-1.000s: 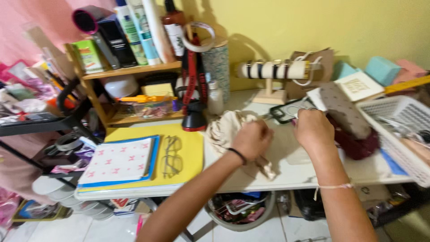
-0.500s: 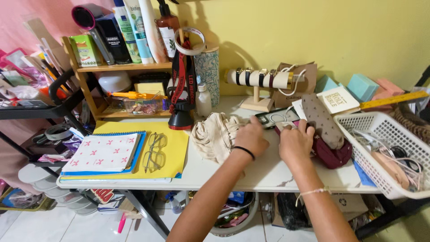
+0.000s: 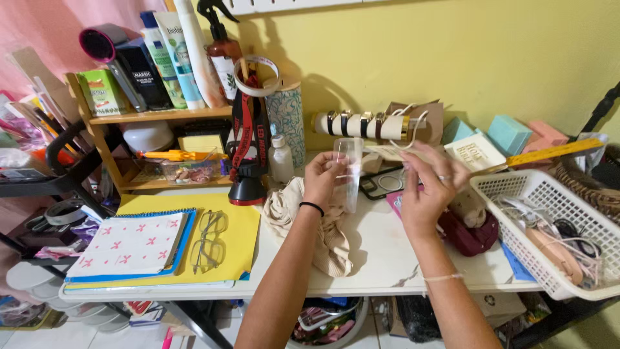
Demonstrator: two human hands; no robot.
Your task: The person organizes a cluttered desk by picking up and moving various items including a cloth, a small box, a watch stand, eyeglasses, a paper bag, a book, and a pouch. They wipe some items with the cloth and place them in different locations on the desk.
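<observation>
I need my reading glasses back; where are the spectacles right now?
The spectacles lie on the yellow folder, left of the left hand, beside the patterned notebook.

Open white tabletop (image 3: 387,252) in front, between beige cloth (image 3: 323,226) and dark red pouch (image 3: 471,232). Blocked at right by white basket (image 3: 549,239), at left by glasses (image 3: 206,239) on yellow folder (image 3: 242,226), behind by bracelet stand (image 3: 368,124).
</observation>
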